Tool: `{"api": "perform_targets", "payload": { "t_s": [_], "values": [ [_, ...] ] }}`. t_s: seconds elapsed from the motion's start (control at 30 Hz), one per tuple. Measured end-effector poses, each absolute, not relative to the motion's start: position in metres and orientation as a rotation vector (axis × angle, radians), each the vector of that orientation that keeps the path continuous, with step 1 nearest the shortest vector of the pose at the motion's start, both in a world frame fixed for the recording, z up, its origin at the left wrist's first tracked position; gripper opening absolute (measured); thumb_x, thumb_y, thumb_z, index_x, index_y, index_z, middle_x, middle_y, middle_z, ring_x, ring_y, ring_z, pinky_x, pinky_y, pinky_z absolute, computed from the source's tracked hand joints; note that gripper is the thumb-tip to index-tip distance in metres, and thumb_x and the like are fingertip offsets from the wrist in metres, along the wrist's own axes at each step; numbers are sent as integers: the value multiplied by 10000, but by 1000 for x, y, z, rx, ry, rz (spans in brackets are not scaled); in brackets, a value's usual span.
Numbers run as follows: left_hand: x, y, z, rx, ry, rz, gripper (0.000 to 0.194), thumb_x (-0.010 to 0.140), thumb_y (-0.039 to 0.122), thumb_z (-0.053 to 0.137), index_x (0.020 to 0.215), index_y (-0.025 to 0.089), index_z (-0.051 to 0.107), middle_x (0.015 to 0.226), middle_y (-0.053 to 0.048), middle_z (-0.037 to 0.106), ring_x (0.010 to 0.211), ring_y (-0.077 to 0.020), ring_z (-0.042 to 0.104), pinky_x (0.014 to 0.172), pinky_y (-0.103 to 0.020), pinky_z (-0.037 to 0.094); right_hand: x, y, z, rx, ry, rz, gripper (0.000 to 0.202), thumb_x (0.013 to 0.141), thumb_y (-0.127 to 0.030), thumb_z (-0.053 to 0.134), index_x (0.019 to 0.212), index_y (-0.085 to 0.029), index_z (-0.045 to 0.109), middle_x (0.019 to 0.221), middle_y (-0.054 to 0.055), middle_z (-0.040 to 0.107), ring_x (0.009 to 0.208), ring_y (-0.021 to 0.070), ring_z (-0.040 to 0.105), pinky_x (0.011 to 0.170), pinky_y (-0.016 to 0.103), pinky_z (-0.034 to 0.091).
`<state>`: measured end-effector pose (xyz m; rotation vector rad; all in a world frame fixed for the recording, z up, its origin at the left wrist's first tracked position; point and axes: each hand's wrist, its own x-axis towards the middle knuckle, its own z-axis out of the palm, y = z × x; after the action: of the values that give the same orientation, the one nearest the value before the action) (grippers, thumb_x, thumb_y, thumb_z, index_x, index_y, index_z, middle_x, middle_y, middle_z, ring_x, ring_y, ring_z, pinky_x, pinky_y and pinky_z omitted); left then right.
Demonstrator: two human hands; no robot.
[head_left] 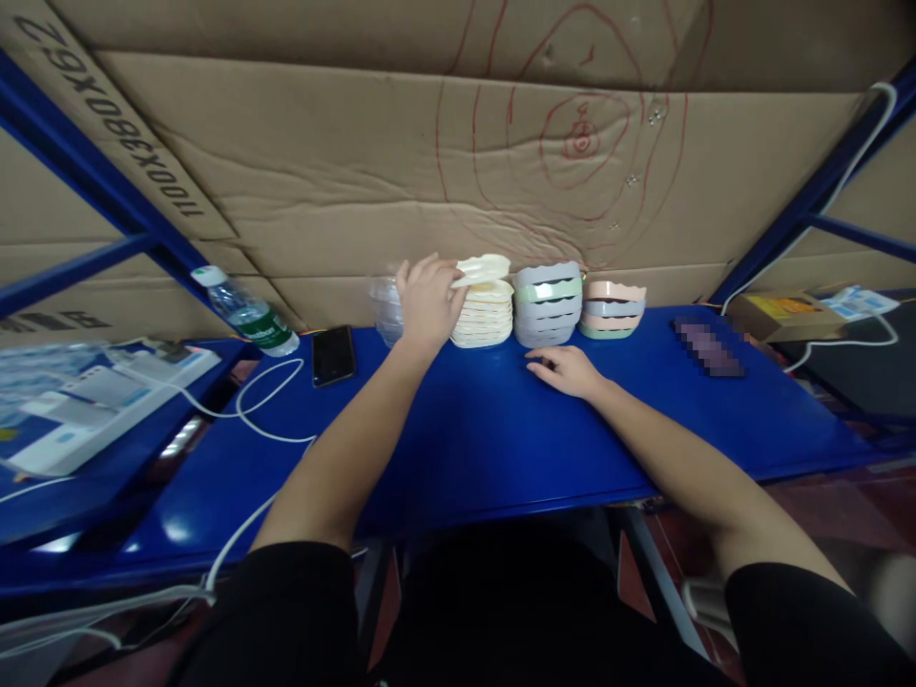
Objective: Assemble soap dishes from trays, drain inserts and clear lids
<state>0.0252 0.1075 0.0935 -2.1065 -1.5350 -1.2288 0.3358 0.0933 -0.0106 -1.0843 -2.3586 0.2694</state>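
Observation:
My left hand (pixel 430 303) is closed on the edge of a cream plastic dish (pixel 485 270) with a wavy rim. The dish is held tilted just over a stack of similar cream trays (pixel 482 320). Behind that hand, partly hidden, stand clear plastic containers (pixel 385 310). My right hand (pixel 565 370) is low over the blue table, its fingers loosely bent and thumb apart, with nothing seen in it. It is nearest to a stack of grey and green wavy-rimmed dishes (pixel 548 310). Right of these sits a shorter stack of pink, grey and green dishes (pixel 613 313).
A blue table (pixel 458 439) backs onto a cardboard wall (pixel 322 162) with red rings drawn on it. A water bottle (pixel 250 315) and a black phone (pixel 334 356) lie at left, near a white cable (pixel 247 405). A small box (pixel 783 317) is at right.

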Motion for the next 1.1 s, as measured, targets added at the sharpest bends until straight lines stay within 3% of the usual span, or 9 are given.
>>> {"api": "perform_targets", "payload": {
  "t_s": [0.1, 0.23, 0.33, 0.47, 0.6, 0.77, 0.87, 1.0, 1.1],
  "values": [
    [31, 88, 98, -2070, -1480, -1375, 192, 1043, 394, 661, 1141, 248, 739, 1271, -72, 820, 1315, -310, 700, 1304, -574, 362, 336, 92, -9, -1071, -2313, 296, 451, 1065, -556, 601, 1302, -239, 817, 915, 61, 848, 795, 230, 771, 826, 360, 577],
    [42, 57, 87, -2187, -1589, -1732, 288, 987, 452, 719, 1139, 210, 754, 1129, -73, 826, 1060, -261, 768, 1006, -425, 601, 337, 92, -5, -1059, -2187, 384, 548, 1062, -658, 567, 1258, -212, 820, 843, 57, 826, 745, 227, 758, 791, 355, 587],
    [47, 43, 61, -2421, -1858, -1961, 337, 897, 490, 789, 1060, 196, 776, 1021, -60, 832, 927, -239, 776, 846, -364, 636, 339, 91, -2, -1026, -2090, 501, 693, 1094, -737, 434, 1345, -184, 770, 836, 61, 813, 696, 219, 732, 721, 348, 574],
    [52, 35, 20, -2508, -2296, -1982, 387, 888, 504, 781, 1110, 188, 791, 1095, -86, 847, 960, -249, 800, 842, -369, 652, 339, 88, 2, -922, -2060, 736, 784, 1053, -817, 443, 1431, -182, 704, 888, 59, 807, 594, 177, 635, 626, 324, 521],
    [58, 34, -2, -2660, -2311, -1838, 351, 908, 445, 755, 1134, 182, 803, 1102, -98, 856, 970, -253, 814, 877, -394, 663, 332, 83, 2, -948, -2245, 755, 571, 978, -715, 672, 1171, -193, 800, 770, 16, 756, 623, 160, 624, 617, 283, 471],
    [61, 32, 2, -2856, -2183, -1552, 327, 895, 466, 765, 1083, 209, 837, 1179, -97, 841, 1167, -305, 780, 1113, -475, 594, 328, 81, 1, -1025, -2406, 632, 320, 982, -484, 668, 1008, -199, 811, 713, 0, 760, 609, 147, 650, 634, 269, 452],
    [59, 24, 12, -2984, -2046, -989, 692, 850, 645, 804, 1371, 190, 779, 1497, -167, 717, 1440, -404, 635, 1271, -564, 453, 330, 81, 0, -1051, -2444, 582, 249, 943, -421, 678, 922, -212, 812, 705, 2, 764, 628, 156, 676, 648, 276, 448],
    [55, 13, 19, -3043, -1836, -343, 1310, 650, 801, 909, 1707, 161, 474, 1720, -238, 502, 1576, -532, 444, 1300, -672, 343, 329, 80, 0, -1071, -2498, 507, 225, 905, -409, 694, 793, -231, 775, 698, 3, 758, 651, 170, 683, 642, 285, 416],
    [53, 11, 17, -3048, -1711, -287, 1309, 654, 763, 924, 1731, 214, 424, 1690, -216, 533, 1527, -519, 488, 1270, -645, 374, 328, 80, -1, -1077, -2528, 468, 267, 916, -446, 694, 752, -241, 742, 706, 1, 756, 657, 171, 672, 635, 292, 392]
  ]
}}
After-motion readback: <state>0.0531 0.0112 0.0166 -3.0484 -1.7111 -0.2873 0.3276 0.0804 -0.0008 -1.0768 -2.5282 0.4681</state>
